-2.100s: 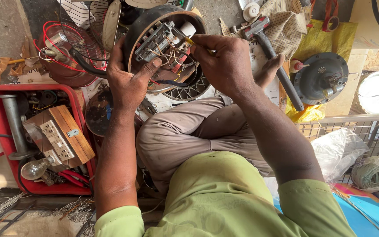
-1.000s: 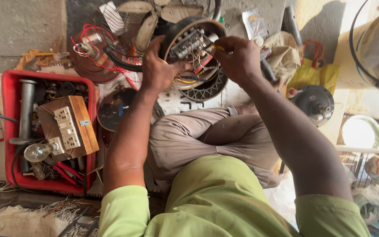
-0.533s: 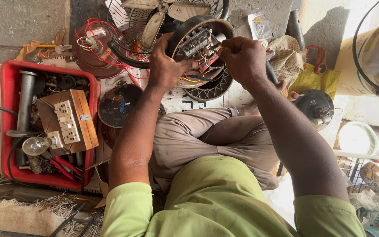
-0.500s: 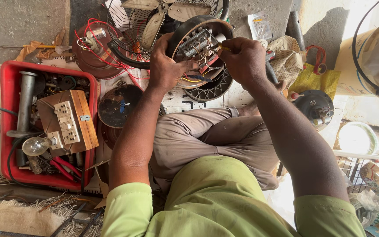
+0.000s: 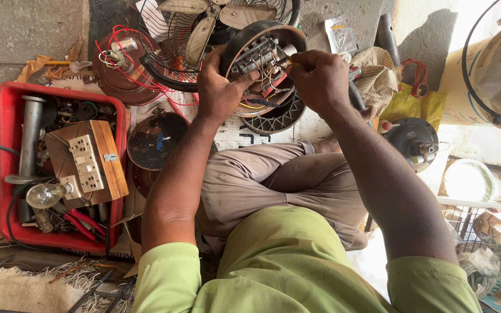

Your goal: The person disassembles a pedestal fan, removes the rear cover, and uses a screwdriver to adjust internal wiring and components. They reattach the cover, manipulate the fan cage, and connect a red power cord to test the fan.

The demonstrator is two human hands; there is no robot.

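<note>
Two hands, left hand (image 5: 218, 87) gripping round motor housing (image 5: 262, 61), right hand (image 5: 320, 78) pinching its wires (image 5: 273, 75)

On my left I see a red crate (image 5: 7, 93) holding a wooden switchboard (image 5: 88, 162), a bulb (image 5: 44, 195) and a grey pipe (image 5: 29, 139). Beyond it lies a fan guard (image 5: 163, 35); to my right, a yellow bag (image 5: 416, 104) beside a black motor cover (image 5: 413, 142).

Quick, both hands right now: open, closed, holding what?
Left hand: grip closed on the rim of the round black fan motor housing.
Right hand: fingers pinched at the housing's wiring; what they hold cannot be told.
</note>
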